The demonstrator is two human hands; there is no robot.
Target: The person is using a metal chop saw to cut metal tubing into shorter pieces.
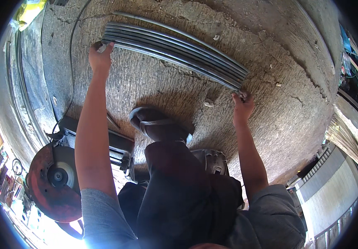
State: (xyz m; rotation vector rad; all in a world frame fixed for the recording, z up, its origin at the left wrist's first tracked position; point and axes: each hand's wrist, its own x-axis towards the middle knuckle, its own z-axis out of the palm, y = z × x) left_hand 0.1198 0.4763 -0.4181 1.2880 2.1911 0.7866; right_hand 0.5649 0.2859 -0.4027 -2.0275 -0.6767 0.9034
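Floor (284,128), rough brown-grey concrete, cracked and chipped, spanning most of the view. Cut-off saw, at the person's left, with a red, worn guard (42,197) and a round grey disc (58,176). Metal rods (174,52), several, grey, slender, lying side by side in a close bundle on the floor beyond the feet, running from far left to nearer right; their curve matches the lens's bending of straight edges. Single rod (162,26), grey, on the bundle's far side, standing off at its left end and closing up to the others at its right. Broom (344,137), straw-coloured bristles, at the right edge. Sandal (138,118), dark, on a foot between the forearms. Left hand (101,58), thumb and fingers grasping the bundle's near left corner. Right hand (243,108), fingers curled, touching the bundle's right end; whether it grips cannot be told. Chip (208,103), pale, on the floor near the right hand.
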